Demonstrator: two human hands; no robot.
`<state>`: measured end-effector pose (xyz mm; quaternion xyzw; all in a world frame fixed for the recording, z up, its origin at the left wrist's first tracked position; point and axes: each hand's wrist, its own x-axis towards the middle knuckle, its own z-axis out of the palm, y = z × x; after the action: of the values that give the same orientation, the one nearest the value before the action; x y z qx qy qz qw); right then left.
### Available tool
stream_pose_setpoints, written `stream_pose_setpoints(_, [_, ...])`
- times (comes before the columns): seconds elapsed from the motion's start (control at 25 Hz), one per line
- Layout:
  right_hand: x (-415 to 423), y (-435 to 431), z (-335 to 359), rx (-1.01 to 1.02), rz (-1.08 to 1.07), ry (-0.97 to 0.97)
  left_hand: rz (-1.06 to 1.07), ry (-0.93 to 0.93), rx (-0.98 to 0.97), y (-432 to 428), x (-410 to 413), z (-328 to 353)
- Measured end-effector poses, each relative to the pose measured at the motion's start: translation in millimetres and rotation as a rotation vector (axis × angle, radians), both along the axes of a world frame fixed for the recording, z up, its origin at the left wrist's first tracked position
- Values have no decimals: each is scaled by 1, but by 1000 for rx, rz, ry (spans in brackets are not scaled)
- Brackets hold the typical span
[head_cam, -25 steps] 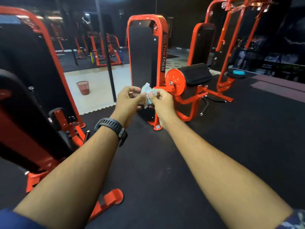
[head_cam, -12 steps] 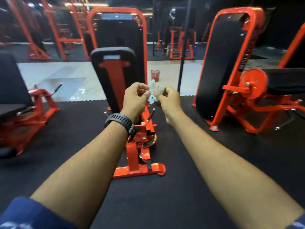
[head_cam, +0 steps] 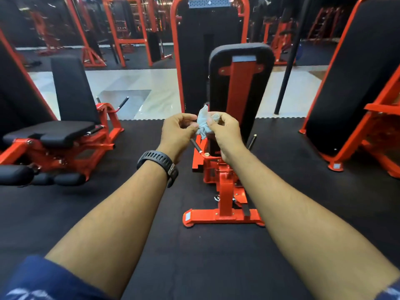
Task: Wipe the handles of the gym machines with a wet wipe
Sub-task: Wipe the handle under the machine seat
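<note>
both hands are up in front of me, close together, with only the wipe between them. left hand [head_cam: 176,131], the one with the black watch [head_cam: 160,163] on its wrist, pinches one edge of the wet wipe [head_cam: 202,124] between thumb and fingertips. right hand [head_cam: 225,135] pinches the other side, fingers curled on a bunched bit. the wipe hangs crumpled in the air over the near end of the orange machine [head_cam: 223,185] ahead, touching none of it. i'd judge it light, limp and damp: it will fold and cling rather than keep a shape, and might tear if pulled hard. it is best spread over the palm and wrapped round a grip. how wet it is i cannot tell. on that machine the short dark left handle [head_cam: 195,146] shows only partly under my left hand, the right handle [head_cam: 251,141] is a thin stub beside my right wrist, and whatever lies beyond the back pad [head_cam: 240,83] is hidden. the far-right machine [head_cam: 346,83] is cut off by the frame
</note>
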<state>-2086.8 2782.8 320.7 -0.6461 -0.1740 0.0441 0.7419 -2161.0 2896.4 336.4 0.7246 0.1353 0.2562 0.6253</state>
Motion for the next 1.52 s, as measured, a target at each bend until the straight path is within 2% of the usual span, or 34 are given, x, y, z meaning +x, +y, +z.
stream_pose_setpoints(0.2, [9, 110, -19, 14, -2, 50, -84, 91, -5, 105, 13, -15])
stream_pose_setpoints(0.28, [26, 149, -27, 10, 10, 71, -51, 86, 30, 143, 36, -27])
stream_pose_setpoints(0.4, [70, 205, -50, 0, 3, 102, -15, 100, 65, 203, 87, -54])
stream_pose_setpoints(0.72, [235, 336, -137, -75, -220, 257, -67, 237, 98, 333, 257, -126])
stream_pose_setpoints(0.92, [296, 381, -176, -73, -241, 419, -193, 329, 115, 389, 340, -167])
stream_pose_setpoints(1.04, [343, 408, -207, -94, -376, 436, -313, 384, 124, 419, 400, -197])
stream_pose_setpoints(1.28, [419, 461, -278, -314, -654, 398, -511, 497, 241, 475, 492, -269])
stream_pose_setpoints(1.4, [462, 473, -320, -476, -736, 392, -576, 584, 326, 496, 541, -312])
stream_pose_setpoints(1.52, [512, 481, -368, -548, -773, 375, -605, 660, 447, 511, 596, -361])
